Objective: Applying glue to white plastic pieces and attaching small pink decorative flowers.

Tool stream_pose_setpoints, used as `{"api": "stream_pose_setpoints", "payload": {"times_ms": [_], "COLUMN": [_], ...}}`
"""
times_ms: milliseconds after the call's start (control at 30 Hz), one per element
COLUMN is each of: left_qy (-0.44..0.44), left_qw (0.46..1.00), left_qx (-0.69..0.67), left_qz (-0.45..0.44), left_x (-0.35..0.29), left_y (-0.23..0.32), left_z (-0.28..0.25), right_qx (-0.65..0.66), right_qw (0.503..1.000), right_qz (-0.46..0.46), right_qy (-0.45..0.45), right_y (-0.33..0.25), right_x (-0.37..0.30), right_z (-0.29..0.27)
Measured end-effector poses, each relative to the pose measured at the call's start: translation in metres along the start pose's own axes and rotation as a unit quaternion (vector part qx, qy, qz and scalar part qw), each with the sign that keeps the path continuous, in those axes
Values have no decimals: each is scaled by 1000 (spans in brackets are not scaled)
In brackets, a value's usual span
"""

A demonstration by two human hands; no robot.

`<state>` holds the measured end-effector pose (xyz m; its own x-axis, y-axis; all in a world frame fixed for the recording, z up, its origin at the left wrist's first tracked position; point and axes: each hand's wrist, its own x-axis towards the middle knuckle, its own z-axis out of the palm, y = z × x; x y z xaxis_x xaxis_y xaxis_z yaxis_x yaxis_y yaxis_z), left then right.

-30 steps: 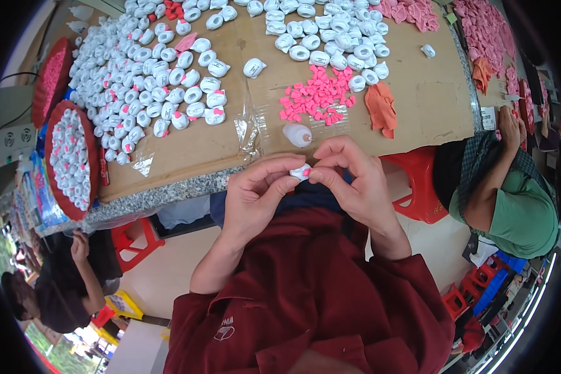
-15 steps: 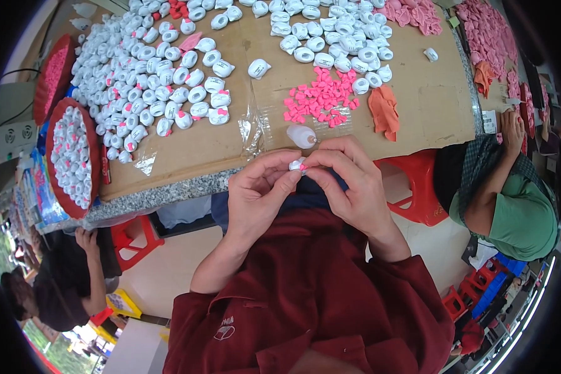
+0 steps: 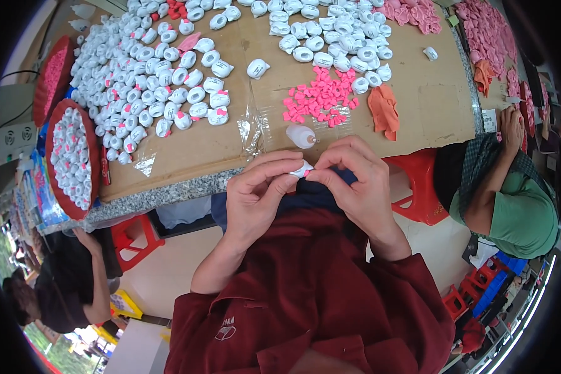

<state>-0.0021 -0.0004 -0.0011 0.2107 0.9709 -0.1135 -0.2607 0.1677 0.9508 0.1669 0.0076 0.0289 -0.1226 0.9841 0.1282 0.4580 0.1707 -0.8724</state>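
Just past the table's near edge, my left hand [image 3: 255, 194] pinches a small white cat-head-shaped piece [image 3: 299, 169] between thumb and fingertips. A tiny pink bow [image 3: 306, 174] shows on the piece's right side. The thumb and forefinger of my right hand [image 3: 359, 187] are closed against that bow; the exact contact is partly hidden. On the cardboard beyond my fingers lies a translucent squeeze bottle [image 3: 300, 136] with a narrow tip. Behind it spreads a heap of loose pink bows [image 3: 321, 98].
White pieces [image 3: 149, 81] crowd the left of the cardboard [image 3: 427, 103], and more white pieces [image 3: 346, 37] sit at the back. Orange cloth [image 3: 383, 112] lies at right. A red basket [image 3: 95, 168] of finished-looking pieces stands left. Co-workers sit left [image 3: 62, 280] and right [image 3: 520, 218].
The white piece has turned slightly, with more of its white surface and the bow lower on it. My right hand has shifted a little to the right.
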Motion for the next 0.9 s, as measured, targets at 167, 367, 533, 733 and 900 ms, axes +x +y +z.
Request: {"api": "stream_pose_setpoints", "payload": {"times_ms": [167, 367, 533, 733, 900], "left_qy": [-27, 10, 1, 13, 28], "left_qw": [1000, 999, 998, 999, 996], "left_qx": [5, -32, 52, -31, -60], "left_qz": [-8, -21, 41, 0, -53], "left_x": [3, 3, 5, 5, 3], "left_y": [2, 0, 2, 4, 4], "left_z": [-3, -1, -1, 0, 2], "right_qx": [31, 55, 33, 60, 56], "right_qw": [999, 998, 998, 993, 993], "right_qz": [-8, -5, -23, -27, -57], "right_qy": [-17, 12, 45, 94, 83], "right_y": [8, 8, 9, 11, 10], "right_x": [4, 4, 1, -3, -5], "right_z": [-1, 5, 15, 24, 27]}}
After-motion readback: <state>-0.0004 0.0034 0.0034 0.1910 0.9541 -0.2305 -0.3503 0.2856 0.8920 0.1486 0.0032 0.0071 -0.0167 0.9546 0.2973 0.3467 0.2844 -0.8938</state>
